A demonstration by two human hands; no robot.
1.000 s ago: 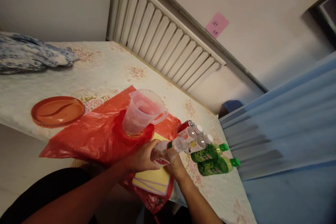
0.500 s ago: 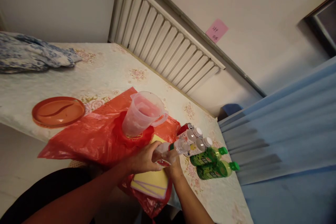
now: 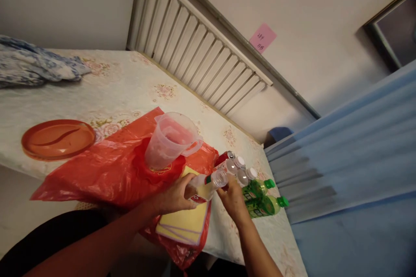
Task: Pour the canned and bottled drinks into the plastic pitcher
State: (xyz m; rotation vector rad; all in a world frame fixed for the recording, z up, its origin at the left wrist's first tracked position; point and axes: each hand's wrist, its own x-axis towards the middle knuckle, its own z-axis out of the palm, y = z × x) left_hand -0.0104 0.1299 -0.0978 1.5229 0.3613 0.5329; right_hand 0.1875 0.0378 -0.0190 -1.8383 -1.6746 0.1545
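A clear plastic bottle (image 3: pixel 201 188) with a red and green label is gripped by my left hand (image 3: pixel 177 194). It leans to the right, its uncapped mouth toward my right hand (image 3: pixel 235 201). The fingers of that hand are curled beside the mouth, near the standing bottles; what they hold, if anything, is hidden. Below the held bottle lie yellow cloths (image 3: pixel 182 225) with purple edging. A translucent jug (image 3: pixel 162 147) stands on a red dish (image 3: pixel 139 160), on top of a red plastic bag (image 3: pixel 107 177).
At the right stand white-capped clear bottles (image 3: pixel 243 176), green-capped drink bottles (image 3: pixel 264 205) and a red can (image 3: pixel 224 158). An orange-brown lid (image 3: pixel 58 138) lies left on the floral tablecloth (image 3: pixel 130 82). Beyond are bundled cloth (image 3: pixel 39 65), a radiator (image 3: pixel 191 39) and a blue curtain (image 3: pixel 351 160).
My right hand has moved right, from behind the held bottle to beside its mouth and the standing bottles. My left hand keeps its grip. The whole view has shifted slightly.
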